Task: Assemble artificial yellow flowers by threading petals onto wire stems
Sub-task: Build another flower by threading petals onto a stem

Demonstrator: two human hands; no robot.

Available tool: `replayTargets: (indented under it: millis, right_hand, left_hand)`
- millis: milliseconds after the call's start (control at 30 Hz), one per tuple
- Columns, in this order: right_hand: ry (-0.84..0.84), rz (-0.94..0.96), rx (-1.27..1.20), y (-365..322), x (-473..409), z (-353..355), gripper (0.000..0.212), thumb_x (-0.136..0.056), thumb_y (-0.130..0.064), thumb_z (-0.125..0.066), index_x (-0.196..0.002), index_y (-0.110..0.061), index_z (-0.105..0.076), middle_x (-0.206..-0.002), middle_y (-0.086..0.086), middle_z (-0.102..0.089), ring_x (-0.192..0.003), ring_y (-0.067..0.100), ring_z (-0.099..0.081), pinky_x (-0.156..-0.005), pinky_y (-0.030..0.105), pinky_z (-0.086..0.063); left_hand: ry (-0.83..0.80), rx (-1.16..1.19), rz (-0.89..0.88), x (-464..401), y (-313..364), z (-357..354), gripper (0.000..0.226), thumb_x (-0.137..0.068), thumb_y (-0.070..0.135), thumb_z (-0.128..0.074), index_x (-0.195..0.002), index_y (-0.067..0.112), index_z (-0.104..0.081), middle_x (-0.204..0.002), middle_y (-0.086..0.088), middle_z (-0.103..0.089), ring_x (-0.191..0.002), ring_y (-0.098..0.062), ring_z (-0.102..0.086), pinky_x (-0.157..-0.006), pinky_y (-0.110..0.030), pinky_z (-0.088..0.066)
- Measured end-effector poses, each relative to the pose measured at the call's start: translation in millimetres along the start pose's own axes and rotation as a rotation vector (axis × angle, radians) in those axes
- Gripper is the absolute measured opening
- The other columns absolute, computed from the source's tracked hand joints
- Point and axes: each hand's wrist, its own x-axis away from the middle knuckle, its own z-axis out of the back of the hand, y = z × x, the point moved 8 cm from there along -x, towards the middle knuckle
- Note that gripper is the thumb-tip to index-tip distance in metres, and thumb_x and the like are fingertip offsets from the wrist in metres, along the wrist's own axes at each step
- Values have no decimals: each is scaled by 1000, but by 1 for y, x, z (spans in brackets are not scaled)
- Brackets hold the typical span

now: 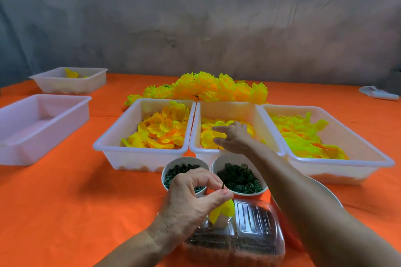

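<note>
My left hand (195, 195) pinches a thin dark wire stem (223, 186) between thumb and fingers, with yellow petals (223, 210) hanging on it just below the hand. My right hand (233, 136) reaches into the middle white tray (227, 106), fingers spread and relaxed over the loose yellow petals (208, 136) there; whether it holds one is hidden. A left tray (112, 134) and a right tray (347, 136) also hold yellow petals. A heap of finished yellow flowers (208, 89) lies behind the trays.
Two white cups of dark green parts (182, 170) (238, 178) stand before the trays. A clear plastic box of dark stems (249, 234) sits nearest me. Two more white trays (43, 119) (71, 80) stand at the left on the orange cloth (76, 201).
</note>
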Motion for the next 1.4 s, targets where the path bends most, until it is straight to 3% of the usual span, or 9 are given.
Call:
replayTargets:
  millis: [133, 200, 267, 333, 433, 767, 1067, 1167, 1400]
  right_hand:
    - [-177, -111, 141, 1, -24, -24, 54, -97, -49, -39, -147, -33, -28, -154, 14, -14, -141, 38, -10, -113, 51, -19]
    - [-169, -133, 104, 4, -27, -22, 51, -100, -41, -33, -143, -14, -37, -150, 17, -29, -138, 36, -25, -111, 45, -25]
    - [3, -119, -244, 8, -26, -8, 38, -101, -30, -37, -101, -4, -63, -105, 20, -61, -99, 31, -56, -83, 36, -40]
    - [234, -143, -590, 26, -17, 9, 42, -98, -23, -47, -58, -12, -48, -58, 7, -44, -56, 20, -39, -56, 31, -26]
    - [489, -253, -902, 57, 3, 24, 5, -85, -14, -67, -85, -14, -72, -74, 3, -58, -70, 15, -52, -65, 25, -38]
    - [565, -245, -1384, 77, 23, 25, 27, -80, 6, -67, -107, 4, -66, -86, 13, -64, -73, 23, -60, -62, 28, -50]
    - [348, -28, -1456, 40, 58, 44, 18, -83, 2, -59, -85, -12, -69, -64, 2, -71, -59, 14, -68, -55, 23, -54]
    - [228, 38, -1544, 23, 79, 43, 5, -79, -14, -65, -80, -12, -69, -68, 4, -70, -60, 18, -68, -57, 28, -56]
    - [85, 51, -1629, 1, 114, 40, 26, -74, -24, -64, -94, -7, -66, -84, 11, -71, -69, 20, -69, -64, 30, -55]
  left_hand:
    - [-8, -47, -13, 0, 0, 1, 15, -64, 29, -81, -58, 28, -68, -79, 3, -69, -76, -8, -65, -71, -20, -51]
    - [-1, -42, -5, -1, -1, 1, 13, -63, 32, -78, -57, 28, -67, -78, 4, -69, -76, -8, -65, -73, -23, -52]
    - [-3, -44, -2, -1, -2, 1, 13, -62, 33, -78, -57, 29, -67, -78, 5, -69, -77, -9, -65, -74, -25, -53]
    - [-1, -32, 1, -1, -3, 0, 13, -63, 33, -78, -57, 29, -66, -78, 5, -69, -77, -10, -65, -75, -29, -54]
    - [17, -20, 4, -1, -3, 0, 13, -62, 33, -78, -59, 25, -68, -78, 4, -69, -77, -10, -66, -76, -31, -54]
    - [18, -15, 37, 4, 0, 0, 19, -64, 29, -80, -61, 17, -67, -79, 1, -69, -80, -13, -67, -80, -44, -55]
    - [60, -60, 26, 2, 2, 3, 21, -63, 13, -84, -56, 26, -69, -77, 2, -71, -74, -8, -67, -71, -16, -49]
    - [81, -59, 29, 4, 3, 5, 18, -62, 17, -85, -56, 27, -70, -76, 2, -71, -74, -8, -67, -71, -16, -49]
    - [44, -51, 51, 6, 6, 4, 15, -59, 32, -82, -64, 20, -75, -78, 2, -71, -78, -8, -67, -74, -19, -50]
